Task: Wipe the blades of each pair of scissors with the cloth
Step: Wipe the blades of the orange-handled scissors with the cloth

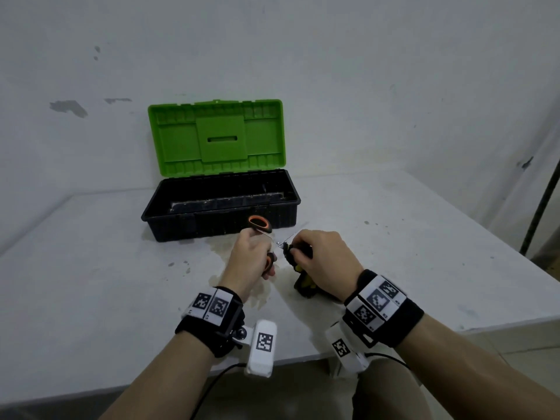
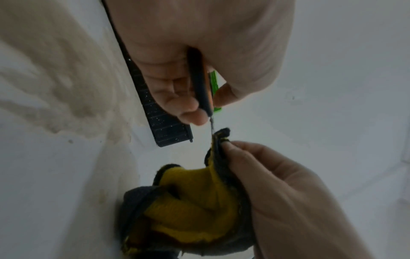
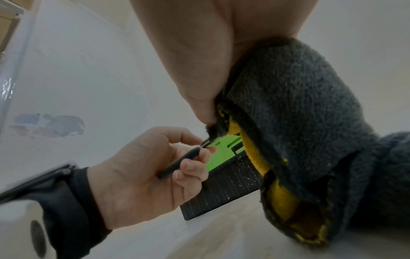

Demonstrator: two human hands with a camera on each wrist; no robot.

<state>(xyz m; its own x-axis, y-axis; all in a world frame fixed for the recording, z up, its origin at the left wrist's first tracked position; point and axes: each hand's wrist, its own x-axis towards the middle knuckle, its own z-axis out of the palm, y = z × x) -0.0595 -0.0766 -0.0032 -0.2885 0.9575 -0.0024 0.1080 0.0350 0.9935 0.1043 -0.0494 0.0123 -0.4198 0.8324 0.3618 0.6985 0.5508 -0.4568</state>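
Your left hand [image 1: 247, 257] curls its fingers around the black-and-orange handles of the scissors [image 1: 263, 237], back of the hand up, wrist angled inward toward the centre of the white table [image 1: 106, 268]. One orange-lined handle loop stands clear above the knuckles, in front of the toolbox; the other runs down through the palm. In the left wrist view the black handle [image 2: 200, 82] lies between thumb and fingers, with the thin blade emerging below the fingertips.

Your right hand [image 1: 321, 256] faces the left one, knuckles up, fingers bent and pinching a fold of the cloth [image 1: 303, 280], dark grey outside and yellow inside. The pinched fold [image 2: 218, 140] closes on the blade just past the left fingertips; the remainder of the cloth [image 3: 295, 122] hangs from the palm to the table surface. The blades [image 1: 286, 239] cross the small gap between the two hands, only a short stretch of metal showing.

Both forearms reach in from the near table edge and converge. Behind the hands stands the black toolbox [image 1: 221, 204], its green lid [image 1: 216, 136] raised upright against the wall.
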